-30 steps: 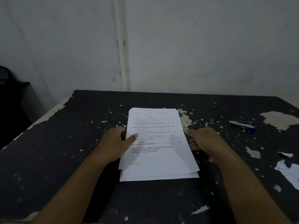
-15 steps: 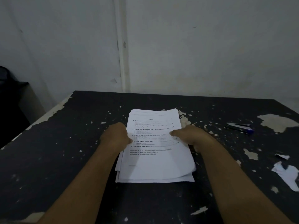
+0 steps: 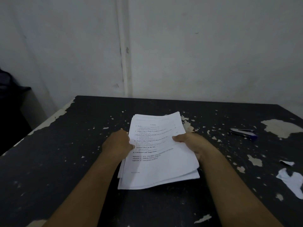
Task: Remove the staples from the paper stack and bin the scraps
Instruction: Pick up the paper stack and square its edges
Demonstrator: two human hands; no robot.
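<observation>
1. The paper stack (image 3: 157, 161) is white, its top sheet printed with black lines of text under bold black headings.
2. The table (image 3: 65, 161) is black, mottled all over with pale cream patches and flecks where the paint has chipped; the largest patch (image 3: 280, 127) lies at the far right.
3. The stapler (image 3: 243, 133), far right, is dark with a silvery top and a blue end.
4. The paper scraps (image 3: 291, 180) at the near right are white.
5. The wall (image 3: 196, 46) is a dull greyish white with small dark scuffs along a vertical ridge.
</observation>
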